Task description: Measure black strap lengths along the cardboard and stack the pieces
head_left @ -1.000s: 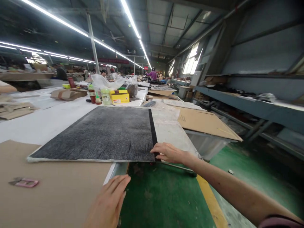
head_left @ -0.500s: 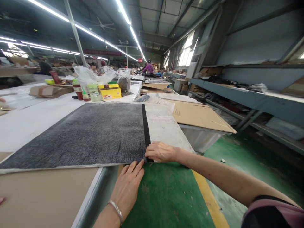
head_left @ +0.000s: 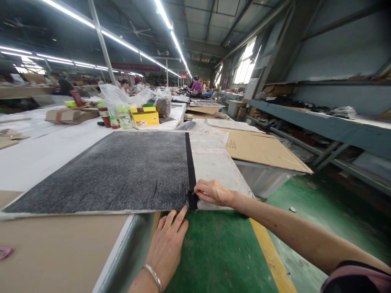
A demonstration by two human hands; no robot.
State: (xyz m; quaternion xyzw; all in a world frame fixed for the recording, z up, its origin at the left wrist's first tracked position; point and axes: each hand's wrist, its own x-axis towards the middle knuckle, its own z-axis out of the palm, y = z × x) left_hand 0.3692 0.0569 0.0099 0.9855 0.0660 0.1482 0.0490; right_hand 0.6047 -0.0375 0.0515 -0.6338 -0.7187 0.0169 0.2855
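A dark grey, speckled sheet (head_left: pixel 122 175) lies flat on a pale board, with a black strip (head_left: pixel 190 162) along its right side. My right hand (head_left: pixel 214 192) is closed in a pinch at the strip's near end, where a small dark bit shows at the fingertips. Below the sheet's near right corner is my left hand (head_left: pixel 168 238), its fingers stretched out and the index fingertip touching the edge. A silver bracelet (head_left: pixel 152 276) circles the left wrist. The undersides of the left fingers are hidden.
To the right stands a grey bin under flattened cardboard (head_left: pixel 262 148). Farther back are a yellow box (head_left: pixel 145 117), bottles (head_left: pixel 105 114) and plastic bags (head_left: pixel 113 95). A long bench (head_left: pixel 320 126) runs along the right wall. A person in purple (head_left: pixel 196 86) is in the distance.
My right hand has shifted slightly right and away from the sheet's corner, uncovering the near end of the black strip. My left hand stays at the edge. The view has turned slightly left.
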